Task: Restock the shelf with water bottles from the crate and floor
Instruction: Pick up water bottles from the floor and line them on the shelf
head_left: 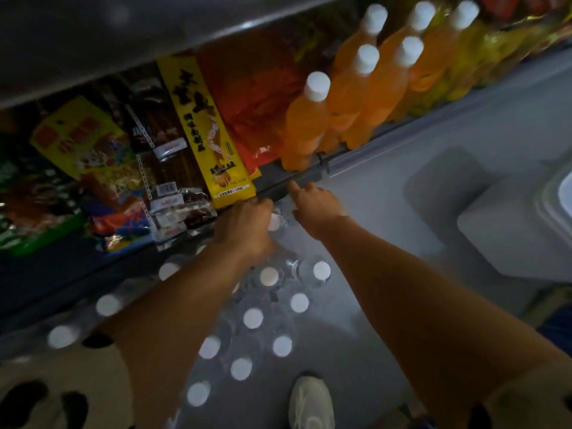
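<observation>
Several clear water bottles (268, 276) with white caps stand on the grey floor below me; more blurred caps run to the lower left. Both my hands reach to the front edge of the shelf (280, 185). My left hand (247, 226) has its fingers curled over that dark edge strip, beside a yellow packet. My right hand (312, 205) touches the strip with an outstretched finger, just under the orange bottles. Neither hand holds a bottle. No crate shows clearly.
Orange drink bottles (305, 119) with white caps fill the shelf at the right. Snack packets (80, 140) and a yellow packet (213, 134) hang at the left. A grey box shape (495, 224) lies on the floor at the right. My white shoe (311, 400) is near the bottom.
</observation>
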`<state>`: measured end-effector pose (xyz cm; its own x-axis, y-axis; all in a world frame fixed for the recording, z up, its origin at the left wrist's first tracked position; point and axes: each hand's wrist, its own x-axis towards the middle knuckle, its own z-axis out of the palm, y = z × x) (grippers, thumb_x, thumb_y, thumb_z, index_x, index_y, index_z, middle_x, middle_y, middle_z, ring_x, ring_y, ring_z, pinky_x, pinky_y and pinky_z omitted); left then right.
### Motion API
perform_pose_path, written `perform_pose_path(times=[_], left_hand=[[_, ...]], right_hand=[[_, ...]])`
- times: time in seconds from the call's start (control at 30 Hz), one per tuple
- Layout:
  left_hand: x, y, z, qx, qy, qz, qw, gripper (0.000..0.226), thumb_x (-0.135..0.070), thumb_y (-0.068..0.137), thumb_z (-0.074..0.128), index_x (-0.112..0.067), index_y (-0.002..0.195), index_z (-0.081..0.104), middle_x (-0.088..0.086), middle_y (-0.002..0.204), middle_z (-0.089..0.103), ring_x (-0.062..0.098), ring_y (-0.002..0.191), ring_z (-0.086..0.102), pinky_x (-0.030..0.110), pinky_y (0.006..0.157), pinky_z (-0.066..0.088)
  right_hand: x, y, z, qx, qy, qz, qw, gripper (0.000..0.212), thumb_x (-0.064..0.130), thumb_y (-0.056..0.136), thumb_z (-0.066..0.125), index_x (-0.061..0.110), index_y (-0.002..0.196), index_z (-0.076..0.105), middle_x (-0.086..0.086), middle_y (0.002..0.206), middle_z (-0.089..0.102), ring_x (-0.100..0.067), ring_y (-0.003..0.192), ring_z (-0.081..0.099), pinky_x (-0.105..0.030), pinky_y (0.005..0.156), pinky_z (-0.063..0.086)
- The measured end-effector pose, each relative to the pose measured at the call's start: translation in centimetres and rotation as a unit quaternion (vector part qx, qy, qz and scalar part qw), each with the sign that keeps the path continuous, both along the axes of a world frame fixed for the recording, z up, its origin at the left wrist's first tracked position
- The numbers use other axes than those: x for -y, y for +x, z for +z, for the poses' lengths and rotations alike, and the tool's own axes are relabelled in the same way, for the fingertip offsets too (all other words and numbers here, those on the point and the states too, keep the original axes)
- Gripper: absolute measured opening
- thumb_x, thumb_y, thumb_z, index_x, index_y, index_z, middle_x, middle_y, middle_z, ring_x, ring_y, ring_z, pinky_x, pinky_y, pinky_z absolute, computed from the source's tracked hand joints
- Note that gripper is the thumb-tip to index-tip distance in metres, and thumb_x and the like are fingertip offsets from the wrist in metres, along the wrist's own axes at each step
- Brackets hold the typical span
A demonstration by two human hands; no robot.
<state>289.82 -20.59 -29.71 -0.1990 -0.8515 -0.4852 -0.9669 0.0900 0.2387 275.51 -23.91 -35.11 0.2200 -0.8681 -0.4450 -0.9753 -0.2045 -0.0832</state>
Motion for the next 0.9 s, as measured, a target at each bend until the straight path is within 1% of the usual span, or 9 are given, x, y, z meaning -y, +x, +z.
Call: perform_pose_path(times=[0.1,0.17,0.23,0.33,0.4,0.5,0.6,0.77,0.9], left_hand=[[-0.1,0.4,0.9,-0.015,0.003,-0.002,1.0,0.043,-0.022,0.076,0.075,-0.017,0.113,0.054,0.005,0.115,0.057,0.029,0.107,0.056,0.034,0.069,0.041],[-0.1,0.5,2.5,-0.027,0.009,-0.004,1.0,0.052,-0.024,0.075,0.077,-0.015,0.12,0.053,0.008,0.119,0.056,0.031,0.11,0.055,0.038,0.078,0.048],[-0.2,0.5,5.1,-0.046,0.016,0.0,0.999,0.055,-0.023,0.074,0.077,-0.012,0.122,0.052,0.011,0.122,0.055,0.034,0.112,0.054,0.044,0.086,0.051],[-0.3,-0.3,10.8,-0.084,0.008,0.005,0.996,0.052,-0.023,0.072,0.076,-0.011,0.118,0.054,0.011,0.118,0.057,0.033,0.109,0.056,0.044,0.083,0.052],[-0.5,-1.1,15.6,-0.107,-0.004,-0.002,0.994,0.051,-0.025,0.07,0.077,-0.013,0.115,0.056,0.009,0.117,0.059,0.03,0.108,0.057,0.041,0.083,0.052],[-1.1,-2.1,24.0,-0.123,-0.015,-0.016,0.992,0.059,-0.029,0.069,0.079,-0.019,0.122,0.053,0.005,0.12,0.059,0.028,0.109,0.059,0.04,0.085,0.052],[-2.4,-2.5,33.0,-0.139,-0.018,-0.034,0.989,0.066,-0.03,0.069,0.081,-0.02,0.126,0.049,0.003,0.119,0.058,0.026,0.109,0.059,0.034,0.081,0.049],[-4.9,-2.1,48.7,-0.132,-0.039,-0.096,0.986,0.061,-0.033,0.065,0.082,-0.02,0.118,0.056,-0.001,0.114,0.064,0.02,0.102,0.062,0.029,0.079,0.048],[-6.1,-1.6,60.6,-0.146,-0.061,-0.116,0.981,0.064,-0.04,0.065,0.083,-0.017,0.118,0.054,0.0,0.119,0.06,0.02,0.102,0.06,0.031,0.082,0.049]], right_hand=[[0.1,-0.4,1.6,0.01,0.008,0.029,1.0,0.045,0.014,0.095,0.048,0.012,0.138,0.034,-0.02,0.12,0.054,-0.039,0.109,0.056,-0.042,0.087,0.045],[0.0,-1.2,4.3,0.024,0.015,0.028,0.999,0.05,0.016,0.093,0.051,0.012,0.14,0.033,-0.021,0.121,0.054,-0.04,0.109,0.055,-0.041,0.086,0.044],[-0.3,-2.1,8.6,0.048,0.016,0.027,0.998,0.057,0.019,0.092,0.053,0.012,0.143,0.029,-0.021,0.121,0.053,-0.04,0.109,0.054,-0.041,0.083,0.044],[-1.1,-3.7,16.8,0.087,0.025,0.027,0.996,0.06,0.023,0.091,0.056,0.013,0.143,0.029,-0.02,0.122,0.053,-0.039,0.109,0.054,-0.04,0.081,0.044],[-1.6,-4.7,23.0,0.114,0.018,0.033,0.993,0.057,0.025,0.089,0.059,0.012,0.139,0.036,-0.019,0.123,0.054,-0.038,0.108,0.054,-0.038,0.079,0.042],[-2.5,-5.5,33.7,0.135,0.007,0.058,0.989,0.05,0.024,0.086,0.062,0.011,0.132,0.045,-0.016,0.118,0.058,-0.035,0.105,0.055,-0.036,0.077,0.042],[-3.6,-6.2,44.9,0.134,-0.024,0.079,0.988,0.043,0.024,0.08,0.067,0.011,0.119,0.055,-0.012,0.113,0.061,-0.031,0.103,0.057,-0.038,0.079,0.047],[-6.9,-6.8,63.9,0.123,-0.089,0.058,0.987,0.027,0.028,0.082,0.064,0.017,0.103,0.051,-0.008,0.088,0.057,-0.031,0.085,0.055,-0.035,0.066,0.04],[-9.7,-6.2,77.1,0.114,-0.154,0.058,0.98,0.029,0.033,0.085,0.064,0.015,0.104,0.054,-0.01,0.098,0.061,-0.027,0.09,0.055,-0.034,0.072,0.043]])
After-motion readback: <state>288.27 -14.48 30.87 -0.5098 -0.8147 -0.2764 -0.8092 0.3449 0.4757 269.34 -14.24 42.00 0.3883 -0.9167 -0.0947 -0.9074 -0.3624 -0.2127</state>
